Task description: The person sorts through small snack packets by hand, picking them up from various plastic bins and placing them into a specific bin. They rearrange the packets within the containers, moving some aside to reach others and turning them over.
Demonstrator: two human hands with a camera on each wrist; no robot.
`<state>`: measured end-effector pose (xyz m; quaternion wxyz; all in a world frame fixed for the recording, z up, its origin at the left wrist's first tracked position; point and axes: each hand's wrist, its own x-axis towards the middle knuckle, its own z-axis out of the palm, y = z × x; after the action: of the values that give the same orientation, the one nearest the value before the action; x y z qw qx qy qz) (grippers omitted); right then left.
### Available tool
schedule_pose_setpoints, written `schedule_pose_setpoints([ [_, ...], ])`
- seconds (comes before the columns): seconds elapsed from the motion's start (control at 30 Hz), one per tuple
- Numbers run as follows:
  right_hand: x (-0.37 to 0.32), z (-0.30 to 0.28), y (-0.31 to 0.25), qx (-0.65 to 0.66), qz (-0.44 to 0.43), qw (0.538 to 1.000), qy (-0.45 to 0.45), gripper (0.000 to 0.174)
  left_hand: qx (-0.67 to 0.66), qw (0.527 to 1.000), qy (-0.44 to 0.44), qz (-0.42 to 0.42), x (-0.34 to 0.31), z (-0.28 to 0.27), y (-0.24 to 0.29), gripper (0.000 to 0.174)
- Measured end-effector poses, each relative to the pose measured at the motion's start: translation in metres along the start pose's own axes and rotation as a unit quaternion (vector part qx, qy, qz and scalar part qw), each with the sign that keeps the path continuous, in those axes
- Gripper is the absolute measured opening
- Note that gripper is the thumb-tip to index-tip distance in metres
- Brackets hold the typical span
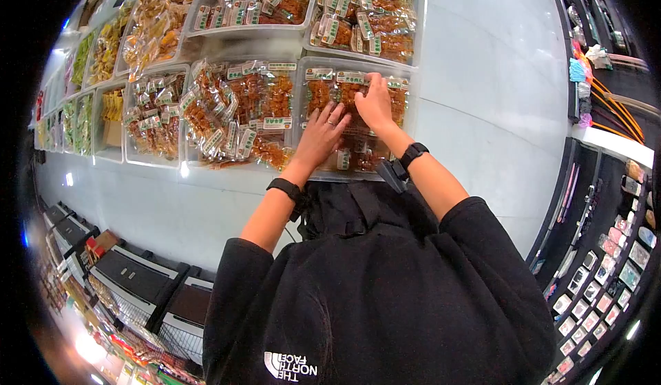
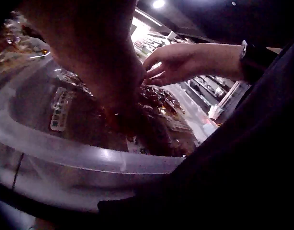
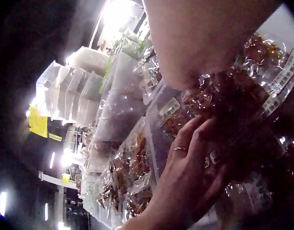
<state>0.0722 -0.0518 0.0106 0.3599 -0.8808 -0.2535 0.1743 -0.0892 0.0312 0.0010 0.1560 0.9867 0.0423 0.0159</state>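
In the head view my left hand (image 1: 322, 136) lies with its fingers stretched over sealed snack packets in the nearest right-hand plastic bin (image 1: 301, 102). A ring shows on that hand (image 3: 183, 165) in the right wrist view. My right hand (image 1: 375, 106) is further right in the same bin, fingers bent, pinching a clear snack packet (image 1: 350, 90) near its white label with green print. The packets hold reddish-brown food and lie in rows. In the left wrist view the right hand (image 2: 171, 64) shows bent fingers over the packets; my left hand is dark there.
More bins of similar packets stand left (image 1: 241, 102) and behind (image 1: 365, 13). Bins of yellow and green packs (image 1: 79, 120) continue far left. Pale floor (image 1: 475, 130) runs along the right, with a rack of small goods (image 1: 599, 268) beyond. Dark cases (image 1: 131, 275) stand behind at left.
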Motion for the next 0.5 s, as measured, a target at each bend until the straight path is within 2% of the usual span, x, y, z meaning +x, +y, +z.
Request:
schedule_pose_setpoints([
  [0.17,-0.027,-0.024,0.004,0.085,0.026,0.996,0.0,0.036,-0.016,1.0,0.012,-0.006,-0.002,-0.007,0.0,0.06],
  [0.23,-0.039,-0.033,0.014,0.153,0.04,0.987,-0.02,0.032,-0.059,0.995,0.083,-0.01,-0.007,-0.017,-0.001,0.059],
  [0.27,-0.044,-0.032,0.024,0.161,0.016,0.987,-0.008,0.026,-0.058,0.995,0.083,-0.008,-0.011,-0.023,-0.002,0.059],
  [0.3,-0.047,-0.037,0.026,0.162,0.016,0.987,-0.007,0.026,-0.062,0.99,0.121,-0.038,-0.016,-0.031,-0.006,0.057],
  [0.37,-0.054,-0.044,0.026,0.094,0.041,0.987,-0.122,0.024,-0.054,0.971,0.208,-0.102,-0.029,-0.054,-0.016,0.054],
  [0.4,-0.056,-0.042,0.023,0.097,0.039,0.987,-0.12,0.024,-0.043,0.956,0.256,-0.135,-0.037,-0.065,-0.025,0.053],
  [0.47,-0.059,-0.03,0.012,0.111,0.004,0.978,-0.175,0.023,0.061,0.929,0.285,-0.229,-0.056,-0.075,-0.048,0.052],
  [0.5,-0.058,-0.024,0.001,0.115,-0.002,0.977,-0.178,0.023,0.067,0.927,0.286,-0.232,-0.066,-0.079,-0.058,0.052],
])
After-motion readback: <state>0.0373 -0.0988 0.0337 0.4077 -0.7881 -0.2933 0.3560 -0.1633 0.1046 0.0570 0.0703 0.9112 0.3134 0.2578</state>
